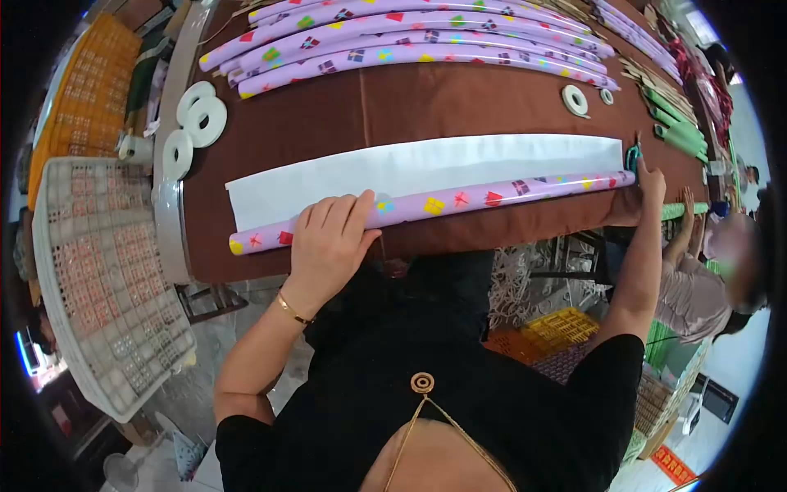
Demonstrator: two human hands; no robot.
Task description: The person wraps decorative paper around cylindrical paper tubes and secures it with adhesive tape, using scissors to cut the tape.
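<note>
A long roll of purple wrapping paper (pixel 438 203) with printed gift boxes lies along the table's near edge, its white sheet (pixel 426 162) partly spread out behind it. My left hand (pixel 332 234) is closed over the roll left of its middle, fingers on top and thumb on the near side. Out at the roll's right end is my right hand (pixel 652 184), its fingertips right beside teal-handled scissors (pixel 633 156). I cannot tell whether those fingers grip the scissors or the roll's end.
Finished purple rolls (pixel 426 53) are stacked across the back of the brown table (pixel 287 119). White tape rolls (pixel 205 121) sit at left, another tape roll (pixel 575 100) at right. Green rolls (pixel 676 131) lie farther right. A white crate (pixel 106 287) stands left; a co-worker (pixel 693 295) works at right.
</note>
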